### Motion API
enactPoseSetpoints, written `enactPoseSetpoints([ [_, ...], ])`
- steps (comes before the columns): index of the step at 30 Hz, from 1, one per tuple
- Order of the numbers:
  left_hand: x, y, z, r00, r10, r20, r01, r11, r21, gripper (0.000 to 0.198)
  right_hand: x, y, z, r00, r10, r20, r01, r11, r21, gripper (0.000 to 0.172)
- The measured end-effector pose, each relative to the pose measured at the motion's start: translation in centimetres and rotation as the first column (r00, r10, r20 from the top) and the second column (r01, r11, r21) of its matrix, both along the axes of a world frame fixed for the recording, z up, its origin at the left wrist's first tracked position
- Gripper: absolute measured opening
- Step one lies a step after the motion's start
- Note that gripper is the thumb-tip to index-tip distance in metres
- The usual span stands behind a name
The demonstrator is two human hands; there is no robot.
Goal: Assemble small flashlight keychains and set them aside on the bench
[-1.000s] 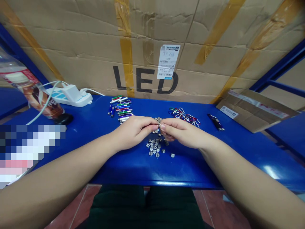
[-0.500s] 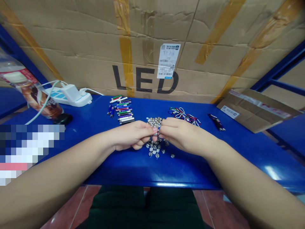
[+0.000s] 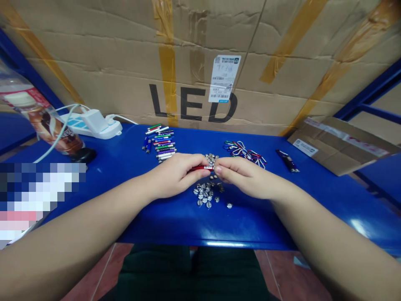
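Note:
My left hand [image 3: 175, 175] is closed round a slim red mini flashlight tube [image 3: 200, 168], its thumb below and fingers above. The thumb and fingers of my right hand [image 3: 242, 175] pinch at the tube's silver right end; a small end cap there is mostly hidden by the fingertips. Below the hands lies a loose group of slotted silver caps [image 3: 205, 194] on the blue table. Behind the fingertips is another pile of small round silver pieces [image 3: 211, 158], partly covered by the hands.
Coloured metal tubes [image 3: 164, 142] lie in a stack behind my left hand. Carabiner clips [image 3: 244, 152] and dark pens or tubes [image 3: 286, 161] lie at right. A bottle [image 3: 56, 125], power strip [image 3: 106, 129], small carton [image 3: 341, 146] and large cardboard box [image 3: 125, 62] surround the blue table [image 3: 175, 221].
My left hand has turned and its grip has shifted, so more of the red tube shows. The right hand has opened its curl into a pinch at the tube's end.

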State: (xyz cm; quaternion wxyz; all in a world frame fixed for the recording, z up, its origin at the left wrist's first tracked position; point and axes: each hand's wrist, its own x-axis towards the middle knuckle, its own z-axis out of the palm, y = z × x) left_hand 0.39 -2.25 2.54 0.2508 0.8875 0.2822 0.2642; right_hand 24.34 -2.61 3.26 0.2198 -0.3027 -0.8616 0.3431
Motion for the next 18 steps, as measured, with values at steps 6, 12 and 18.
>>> enactPoseSetpoints([
  [6, 0.12, -0.03, 0.08, 0.998, -0.053, 0.028, 0.060, 0.920, -0.387, 0.034, 0.13, -0.64, 0.85, 0.988, 0.073, 0.137, -0.105, 0.964, 0.246, 0.026],
  [12, 0.33, -0.01, 0.10, 0.999, -0.033, 0.023, 0.040, 0.841, -0.539, 0.038, 0.09, -0.78, 0.63, 0.977, 0.036, 0.210, -0.107, 0.936, 0.337, 0.024],
  [18, 0.33, -0.07, 0.29, 0.995, 0.000, 0.097, 0.081, 0.551, -0.831, 0.042, -0.05, -0.68, 0.41, 0.968, 0.026, 0.251, -0.161, 0.828, 0.537, 0.029],
])
